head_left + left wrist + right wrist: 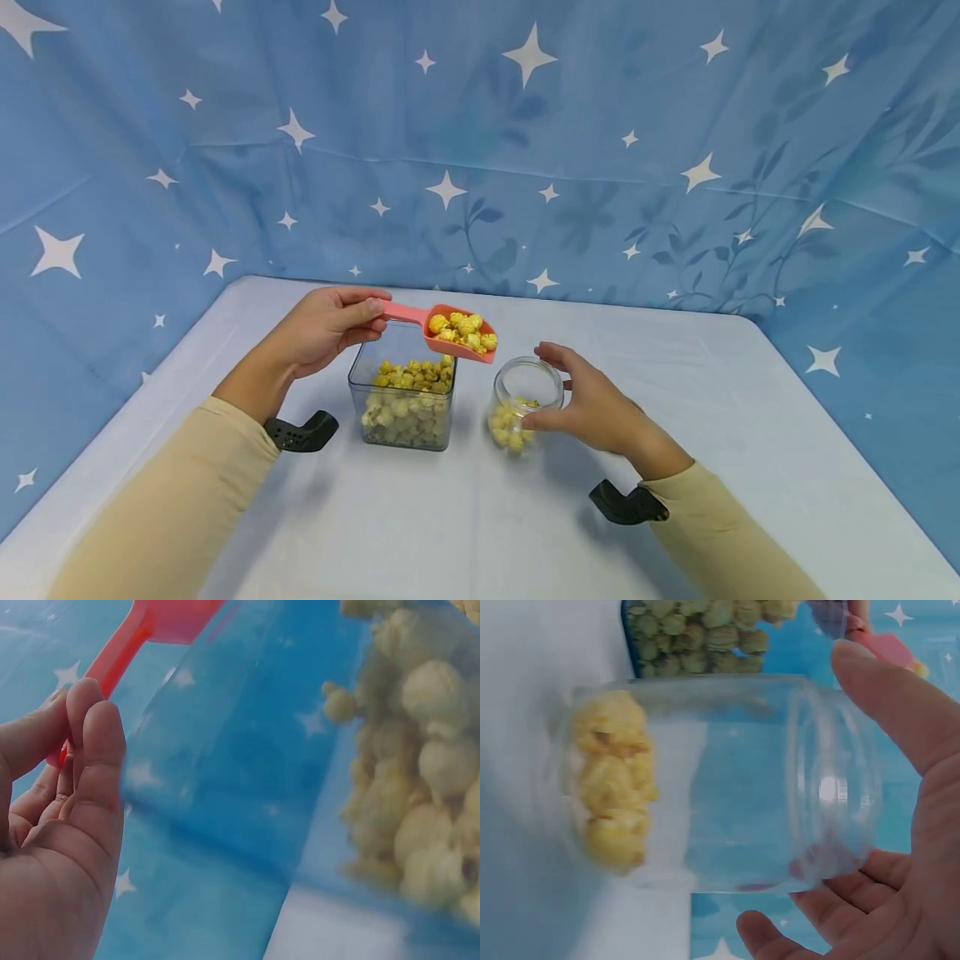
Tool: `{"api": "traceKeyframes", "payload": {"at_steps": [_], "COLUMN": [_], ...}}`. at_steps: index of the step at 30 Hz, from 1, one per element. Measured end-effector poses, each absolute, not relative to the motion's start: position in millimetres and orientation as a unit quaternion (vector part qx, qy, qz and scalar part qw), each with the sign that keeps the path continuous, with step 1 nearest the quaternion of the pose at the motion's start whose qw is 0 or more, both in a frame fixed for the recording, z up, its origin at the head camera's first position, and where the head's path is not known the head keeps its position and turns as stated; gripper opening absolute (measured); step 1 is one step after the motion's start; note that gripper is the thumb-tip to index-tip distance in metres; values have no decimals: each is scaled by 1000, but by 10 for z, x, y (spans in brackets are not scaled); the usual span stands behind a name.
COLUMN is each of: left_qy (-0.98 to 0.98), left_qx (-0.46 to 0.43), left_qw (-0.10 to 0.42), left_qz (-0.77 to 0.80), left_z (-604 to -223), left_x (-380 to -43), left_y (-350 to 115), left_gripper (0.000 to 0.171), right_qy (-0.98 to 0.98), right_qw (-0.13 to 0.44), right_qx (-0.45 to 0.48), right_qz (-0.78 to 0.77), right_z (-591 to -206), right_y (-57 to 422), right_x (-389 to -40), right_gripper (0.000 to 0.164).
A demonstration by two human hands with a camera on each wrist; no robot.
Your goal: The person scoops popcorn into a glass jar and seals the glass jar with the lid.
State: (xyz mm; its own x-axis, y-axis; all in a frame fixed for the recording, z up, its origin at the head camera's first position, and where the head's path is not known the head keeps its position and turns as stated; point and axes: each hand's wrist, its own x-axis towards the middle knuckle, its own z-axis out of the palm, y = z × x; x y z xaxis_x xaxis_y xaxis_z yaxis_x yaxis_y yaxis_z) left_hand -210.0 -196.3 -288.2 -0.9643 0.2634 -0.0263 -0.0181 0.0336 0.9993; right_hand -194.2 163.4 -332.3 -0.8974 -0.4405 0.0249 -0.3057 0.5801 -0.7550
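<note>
My left hand pinches the handle of a pink scoop between thumb and fingers. Yellow popcorn fills the scoop, which is held above the right rim of a clear square container. More popcorn lies inside that container. To its right stands a clear round jar, upright and lidless, with a few pieces of popcorn at its bottom. My right hand holds the jar near its mouth, thumb on the near side and fingers round the far side.
A white cloth covers the table. Behind it hangs a blue curtain with white stars. A black band is on the left wrist and another black band on the right.
</note>
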Motion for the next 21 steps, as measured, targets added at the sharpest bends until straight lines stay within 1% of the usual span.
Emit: {"api": "traceKeyframes", "payload": {"at_steps": [9,21], "left_qy": [710,736], "left_qx": [100,98], "left_qw": [112,116], "left_qz": [688,660], "left_z": [-2881,-2866], "left_x": [-2163,-2196], "left_y": [-1698,-1621], "left_gripper": [41,37], "right_qy": [877,873], "right_qw": [92,89], "right_qx": [-190,-190], "right_qz": [-432,-441], "right_z": [-3474,-3507], "right_y": [1648,1660], "right_x": [-1945,-1954], "right_gripper": [99,99]}}
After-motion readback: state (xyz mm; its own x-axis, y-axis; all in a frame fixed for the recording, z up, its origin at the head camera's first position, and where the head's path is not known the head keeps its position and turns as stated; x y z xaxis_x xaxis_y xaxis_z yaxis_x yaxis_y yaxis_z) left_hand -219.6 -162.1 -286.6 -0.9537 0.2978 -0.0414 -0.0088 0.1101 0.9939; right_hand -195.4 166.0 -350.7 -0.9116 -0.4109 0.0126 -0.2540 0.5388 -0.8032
